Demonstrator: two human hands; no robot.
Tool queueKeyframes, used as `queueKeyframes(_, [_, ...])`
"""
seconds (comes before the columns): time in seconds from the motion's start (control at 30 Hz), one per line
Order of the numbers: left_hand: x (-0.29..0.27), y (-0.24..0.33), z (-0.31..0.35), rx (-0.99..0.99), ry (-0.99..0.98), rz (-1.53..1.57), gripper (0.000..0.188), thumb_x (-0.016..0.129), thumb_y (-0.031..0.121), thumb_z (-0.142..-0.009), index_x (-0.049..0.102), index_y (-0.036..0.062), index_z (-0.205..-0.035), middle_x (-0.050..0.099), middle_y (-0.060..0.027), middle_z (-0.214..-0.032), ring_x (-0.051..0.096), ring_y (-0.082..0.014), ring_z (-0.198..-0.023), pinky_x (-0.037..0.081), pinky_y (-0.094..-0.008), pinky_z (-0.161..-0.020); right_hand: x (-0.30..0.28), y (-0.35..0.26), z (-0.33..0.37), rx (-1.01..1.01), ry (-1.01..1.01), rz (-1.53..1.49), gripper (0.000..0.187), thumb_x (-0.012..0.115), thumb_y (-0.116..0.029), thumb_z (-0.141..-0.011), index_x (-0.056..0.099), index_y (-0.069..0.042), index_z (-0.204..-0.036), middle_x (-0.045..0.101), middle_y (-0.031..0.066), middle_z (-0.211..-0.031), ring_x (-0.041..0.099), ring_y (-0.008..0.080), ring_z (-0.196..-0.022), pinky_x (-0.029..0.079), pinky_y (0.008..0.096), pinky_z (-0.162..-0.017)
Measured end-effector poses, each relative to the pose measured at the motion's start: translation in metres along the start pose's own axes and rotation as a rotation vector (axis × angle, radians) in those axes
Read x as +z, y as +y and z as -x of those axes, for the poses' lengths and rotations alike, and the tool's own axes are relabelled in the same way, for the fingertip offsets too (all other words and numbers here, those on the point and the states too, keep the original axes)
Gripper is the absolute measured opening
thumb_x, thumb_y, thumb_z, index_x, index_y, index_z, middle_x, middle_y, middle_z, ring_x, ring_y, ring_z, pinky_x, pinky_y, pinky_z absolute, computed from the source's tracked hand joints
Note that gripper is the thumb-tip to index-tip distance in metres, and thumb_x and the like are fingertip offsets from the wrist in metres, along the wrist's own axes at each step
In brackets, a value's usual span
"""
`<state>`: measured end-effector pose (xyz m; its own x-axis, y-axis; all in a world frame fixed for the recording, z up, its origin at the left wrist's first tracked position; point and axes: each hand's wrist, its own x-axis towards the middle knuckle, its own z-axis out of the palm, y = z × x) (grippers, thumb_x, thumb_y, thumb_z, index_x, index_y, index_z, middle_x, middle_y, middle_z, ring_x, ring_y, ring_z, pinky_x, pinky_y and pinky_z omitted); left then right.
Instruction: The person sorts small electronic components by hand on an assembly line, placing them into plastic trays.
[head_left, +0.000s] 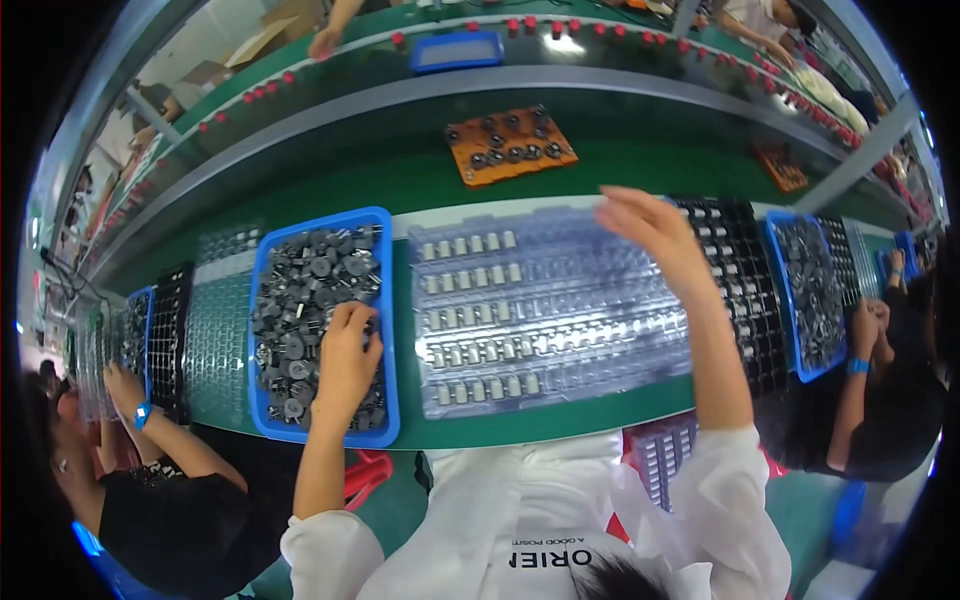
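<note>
My left hand [347,362] reaches into a blue plastic bin [391,290], its fingers curled down among a heap of small dark grey round parts with metal pins [322,262]. Whatever those fingertips grip is hidden. To the right of the bin lies a clear plastic blister tray [590,285] with rows of pockets. Small pale rectangular pieces [472,281] fill several rows on its left part. Over the tray's far right corner hovers my right hand [645,222], fingers stretched out and slightly blurred, with nothing visible in them.
Beyond the tray, an orange board with round metal parts [510,145] sits on the green conveyor. A black grid tray [735,290] and another blue bin [808,290] are at right. Co-workers sit close on both sides. A small blue tray [457,52] rests farther back.
</note>
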<state>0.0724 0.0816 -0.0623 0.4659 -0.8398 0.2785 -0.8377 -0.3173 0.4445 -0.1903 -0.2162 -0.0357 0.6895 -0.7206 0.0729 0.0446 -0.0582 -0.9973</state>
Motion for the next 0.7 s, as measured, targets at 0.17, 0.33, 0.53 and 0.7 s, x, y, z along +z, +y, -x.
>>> queueKeyframes(0.17, [-0.002,0.021,-0.003,0.049,0.152,0.118,0.028,0.061,-0.004,-0.074,0.061,-0.0007,-0.102,0.059,-0.0165,-0.1,0.058,-0.0349,-0.094,0.047,-0.0374,-0.081,0.065,0.054,-0.141,0.51,0.324,-0.399,0.06,0.062,-0.027,-0.087,0.039,0.013,-0.125,0.049,0.0302,-0.122,0.056,0.0434,-0.106,0.047,0.0486,-0.094])
queueKeyframes(0.33, [-0.014,0.022,0.019,0.023,0.205,0.199,0.029,0.061,-0.005,-0.074,0.061,0.0008,-0.102,0.06,-0.0163,-0.102,0.059,-0.0337,-0.098,0.047,-0.0365,-0.085,0.086,0.149,-0.214,0.652,0.457,-0.477,0.041,0.064,-0.019,-0.083,0.047,-0.007,-0.119,0.054,0.0245,-0.099,0.057,0.0373,-0.082,0.047,0.0563,-0.076])
queueKeyframes(0.53, [-0.014,-0.002,0.04,-0.082,0.261,0.176,0.031,0.061,-0.006,-0.076,0.06,0.0009,-0.106,0.059,-0.016,-0.107,0.059,-0.0334,-0.1,0.046,-0.0357,-0.086,0.126,0.128,-0.213,0.534,0.561,-0.533,0.034,0.065,-0.008,-0.081,0.052,-0.004,-0.113,0.06,0.0161,-0.094,0.062,0.0339,-0.071,0.054,0.0514,-0.062])
queueKeyframes(0.7, [0.0,0.004,0.027,-0.082,0.349,0.221,0.032,0.061,-0.001,-0.082,0.059,0.0005,-0.113,0.059,-0.0167,-0.11,0.058,-0.0338,-0.102,0.046,-0.037,-0.088,0.087,0.142,-0.231,0.46,0.385,-0.838,0.03,0.051,-0.002,-0.091,0.051,-0.009,-0.121,0.058,0.0145,-0.115,0.06,0.036,-0.101,0.053,0.054,-0.082])
